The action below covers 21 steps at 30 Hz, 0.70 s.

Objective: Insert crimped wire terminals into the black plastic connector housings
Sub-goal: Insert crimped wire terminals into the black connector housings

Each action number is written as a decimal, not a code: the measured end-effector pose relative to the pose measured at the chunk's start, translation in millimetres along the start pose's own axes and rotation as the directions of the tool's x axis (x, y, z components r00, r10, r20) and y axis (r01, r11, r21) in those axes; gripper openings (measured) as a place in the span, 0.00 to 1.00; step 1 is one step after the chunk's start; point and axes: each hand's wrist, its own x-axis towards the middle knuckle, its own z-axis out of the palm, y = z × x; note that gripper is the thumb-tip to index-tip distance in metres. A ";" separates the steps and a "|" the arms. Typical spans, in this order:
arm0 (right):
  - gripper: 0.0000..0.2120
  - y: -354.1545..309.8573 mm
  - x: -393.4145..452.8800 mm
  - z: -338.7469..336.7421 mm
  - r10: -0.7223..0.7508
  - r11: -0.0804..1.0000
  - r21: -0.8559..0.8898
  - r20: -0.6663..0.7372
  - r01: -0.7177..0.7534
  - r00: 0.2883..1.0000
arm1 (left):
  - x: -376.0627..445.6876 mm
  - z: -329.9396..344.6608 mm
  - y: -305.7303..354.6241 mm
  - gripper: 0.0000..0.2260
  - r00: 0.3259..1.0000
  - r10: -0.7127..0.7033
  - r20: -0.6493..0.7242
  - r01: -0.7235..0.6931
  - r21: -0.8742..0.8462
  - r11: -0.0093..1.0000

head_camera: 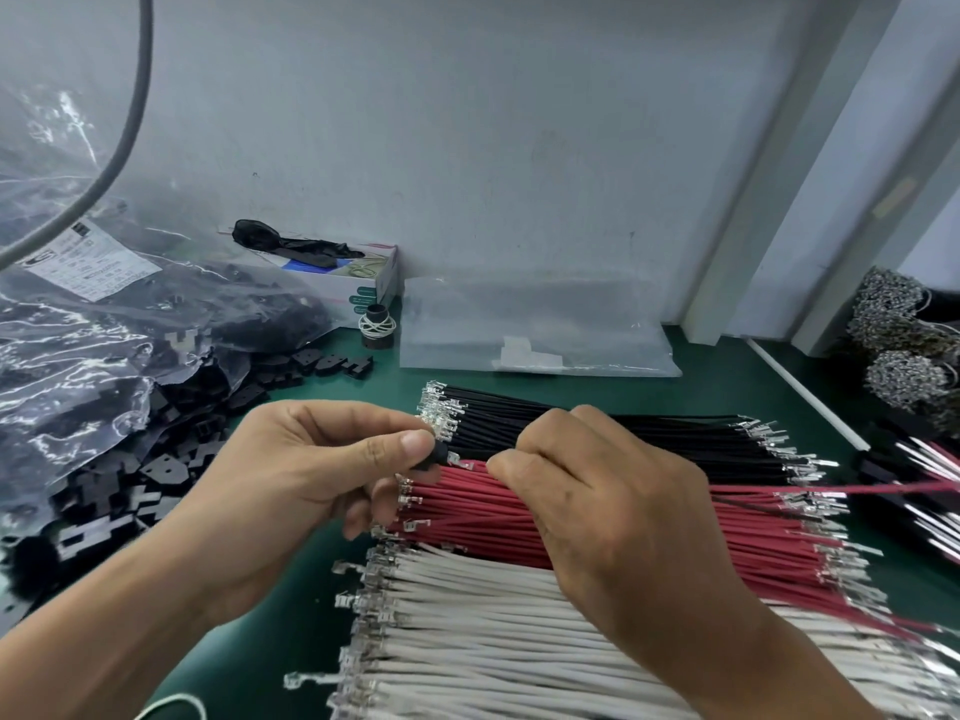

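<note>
My left hand [311, 470] pinches a small black connector housing [435, 454] between thumb and fingers above the wire bundles. My right hand [597, 506] pinches a red wire just behind its metal terminal [462, 462], whose tip sits at the housing's opening. The red wire [831, 488] trails off to the right. Below lie three bundles of crimped wires: black wires [649, 439], red wires [753, 543] and white wires [467, 615]. How far the terminal is inside the housing cannot be made out.
Loose black housings [182, 449] spill from a clear plastic bag [78, 366] at the left on the green mat [727, 366]. A small cardboard box [363, 283], a clear bag [535, 330] and a black spool [377, 324] stand at the back. Finished bundles [909, 366] pile up at the right.
</note>
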 end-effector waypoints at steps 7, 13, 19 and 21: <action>0.07 -5.1 0.8 1.3 -0.005 1.000 -0.008 -0.081 0.005 0.997 | -1.5 1.3 1.3 0.22 0.997 -0.073 0.027 0.074 -0.065 0.995; 0.05 -12.3 -1.2 9.5 0.070 0.993 0.098 -0.036 -0.066 0.997 | -4.4 9.6 -2.8 0.23 1.000 -0.024 0.017 0.025 -0.035 0.999; 0.05 -6.4 -2.7 6.0 0.211 0.937 0.280 0.017 -0.207 0.977 | -7.0 8.0 -6.0 0.11 0.923 0.379 0.062 -0.375 0.358 0.855; 0.06 -4.6 -3.6 2.7 0.225 0.933 0.277 0.043 -0.228 0.973 | -7.3 9.5 -7.1 0.07 0.917 0.397 0.050 -0.386 0.372 0.844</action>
